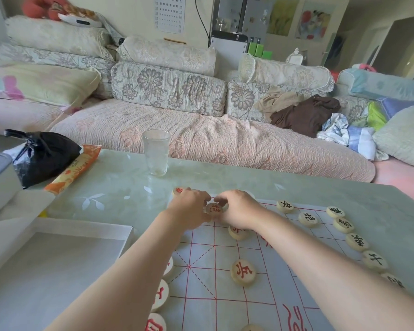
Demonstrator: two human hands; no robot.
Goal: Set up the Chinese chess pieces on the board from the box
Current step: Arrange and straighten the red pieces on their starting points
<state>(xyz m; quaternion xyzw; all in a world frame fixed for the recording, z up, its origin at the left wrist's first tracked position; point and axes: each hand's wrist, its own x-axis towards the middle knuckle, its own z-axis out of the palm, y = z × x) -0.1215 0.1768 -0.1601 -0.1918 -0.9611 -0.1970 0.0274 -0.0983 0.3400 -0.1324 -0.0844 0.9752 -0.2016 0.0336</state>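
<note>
— What is being handled?
— A red-lettered piece (214, 208) is pinched between the curled fingertips of the left hand (189, 209) and the right hand (239, 209), near the far edge of the board (225, 304).
— How are the other pieces laid out?
— Black-lettered pieces (355, 241) are set in a row along the right edge. Red edge pieces (160, 295) are lined along the left edge, partly hidden by the left forearm. A mid-board piece (243, 272), red-lettered, is laid face up.
— Off the board?
— An open white box (58, 259) is seen at left, and a glass (156, 151) beyond.
</note>
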